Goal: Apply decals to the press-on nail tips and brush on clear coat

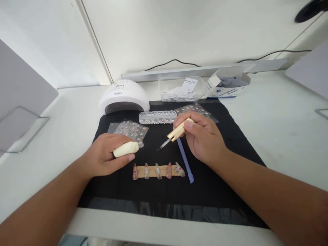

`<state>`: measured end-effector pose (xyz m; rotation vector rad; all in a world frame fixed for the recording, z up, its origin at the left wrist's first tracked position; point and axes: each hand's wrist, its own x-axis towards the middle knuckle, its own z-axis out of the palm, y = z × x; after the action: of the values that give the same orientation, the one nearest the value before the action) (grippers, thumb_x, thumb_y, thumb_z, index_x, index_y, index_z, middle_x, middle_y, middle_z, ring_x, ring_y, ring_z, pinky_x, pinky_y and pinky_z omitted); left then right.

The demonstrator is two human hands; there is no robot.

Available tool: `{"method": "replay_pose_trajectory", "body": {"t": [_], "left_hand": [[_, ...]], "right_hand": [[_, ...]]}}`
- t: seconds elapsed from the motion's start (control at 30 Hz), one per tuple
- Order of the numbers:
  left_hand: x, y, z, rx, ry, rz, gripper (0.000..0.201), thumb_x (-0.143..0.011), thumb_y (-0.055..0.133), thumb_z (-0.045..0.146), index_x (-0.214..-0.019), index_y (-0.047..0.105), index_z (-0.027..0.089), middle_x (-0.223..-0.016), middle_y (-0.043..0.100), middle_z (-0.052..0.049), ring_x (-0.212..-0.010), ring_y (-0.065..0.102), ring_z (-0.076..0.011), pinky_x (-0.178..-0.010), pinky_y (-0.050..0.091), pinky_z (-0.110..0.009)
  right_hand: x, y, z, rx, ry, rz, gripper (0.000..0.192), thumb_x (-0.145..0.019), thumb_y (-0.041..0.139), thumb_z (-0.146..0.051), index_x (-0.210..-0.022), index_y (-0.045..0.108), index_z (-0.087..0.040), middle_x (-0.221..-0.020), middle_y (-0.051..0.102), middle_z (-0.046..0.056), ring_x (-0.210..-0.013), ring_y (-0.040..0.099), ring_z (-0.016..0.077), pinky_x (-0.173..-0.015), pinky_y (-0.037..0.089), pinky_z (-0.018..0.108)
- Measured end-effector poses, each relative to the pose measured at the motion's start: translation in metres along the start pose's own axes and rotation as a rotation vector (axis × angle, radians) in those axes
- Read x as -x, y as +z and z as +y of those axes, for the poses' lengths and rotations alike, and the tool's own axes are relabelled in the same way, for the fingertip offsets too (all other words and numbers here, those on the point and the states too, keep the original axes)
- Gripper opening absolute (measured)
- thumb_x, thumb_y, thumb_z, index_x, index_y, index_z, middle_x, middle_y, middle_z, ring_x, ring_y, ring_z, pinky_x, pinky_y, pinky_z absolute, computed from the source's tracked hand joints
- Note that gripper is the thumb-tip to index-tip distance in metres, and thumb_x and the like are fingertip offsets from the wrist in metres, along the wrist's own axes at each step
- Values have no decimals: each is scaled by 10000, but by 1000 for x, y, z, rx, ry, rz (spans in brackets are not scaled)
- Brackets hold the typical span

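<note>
My left hand [107,153] is closed around a cream nail polish bottle [125,149], tilted on its side with its uncapped neck toward the right. In my right hand [202,136] is the gold brush cap [176,131], its thin brush slanting down to the left, apart from the bottle. Below both hands, several decorated false nails [158,172] sit in a row on a tan strip [152,172]. Beside the strip, under my right hand, lies a purple stick [186,160], its upper end hidden by that hand.
A white nail lamp [124,95] stands at the back left of the black mat [153,194]. Nearby are a rhinestone case [157,117], sticker sheets [133,129], a clear box of pads [180,90] and an alcohol pad box [228,83].
</note>
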<state>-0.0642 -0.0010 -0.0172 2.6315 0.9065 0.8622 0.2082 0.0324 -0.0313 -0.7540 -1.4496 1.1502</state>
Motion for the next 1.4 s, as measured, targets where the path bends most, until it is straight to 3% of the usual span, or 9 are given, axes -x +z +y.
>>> {"method": "replay_pose_trajectory", "body": {"t": [0.23, 0.47, 0.77, 0.97, 1.27, 1.4], "left_hand": [[3, -2, -2, -21, -34, -8, 82, -931, 603, 252, -957, 641, 184, -729, 703, 6, -559, 614, -110, -539, 460, -195], [3, -1, -3, -19, -37, -26, 91, -936, 600, 245, -946, 645, 166, -714, 686, -1, -550, 596, -104, -531, 453, -189], [4, -3, -2, -31, -28, -22, 76, -920, 617, 212, -969, 645, 160, -734, 698, 8, -556, 606, -84, -542, 449, -157], [3, -3, -1, -34, -33, -31, 67, -921, 615, 206, -968, 640, 166, -734, 693, 17, -555, 597, -75, -540, 442, -149], [3, -4, -1, -32, -47, -25, 86, -902, 616, 221, -971, 646, 180, -727, 707, 13, -527, 600, -90, -506, 444, -176], [4, -4, 0, -32, -53, -31, 88, -904, 616, 220, -979, 644, 185, -726, 701, 20, -537, 602, -89, -513, 444, -176]], "right_hand": [[1, -4, 5, 9, 11, -239, 175, -834, 596, -254, -676, 609, -181, -622, 511, -5, -607, 466, 149, -562, 340, 296], [1, -7, 6, 181, -103, -398, 179, -859, 563, -256, -701, 583, -176, -663, 520, -8, -635, 483, 148, -632, 352, 321], [1, -7, 10, 105, -95, -319, 143, -824, 555, -196, -684, 567, -173, -635, 490, -15, -610, 447, 140, -601, 312, 305], [2, -5, 8, 150, -89, -411, 149, -848, 551, -231, -715, 578, -170, -673, 516, -6, -642, 478, 147, -629, 346, 310], [-2, -9, 10, 131, -90, -322, 136, -815, 549, -203, -687, 576, -170, -636, 497, -19, -613, 451, 136, -609, 319, 307], [1, -6, 5, 126, -112, -378, 129, -831, 547, -205, -712, 583, -172, -674, 521, -7, -656, 491, 148, -640, 359, 315]]}}
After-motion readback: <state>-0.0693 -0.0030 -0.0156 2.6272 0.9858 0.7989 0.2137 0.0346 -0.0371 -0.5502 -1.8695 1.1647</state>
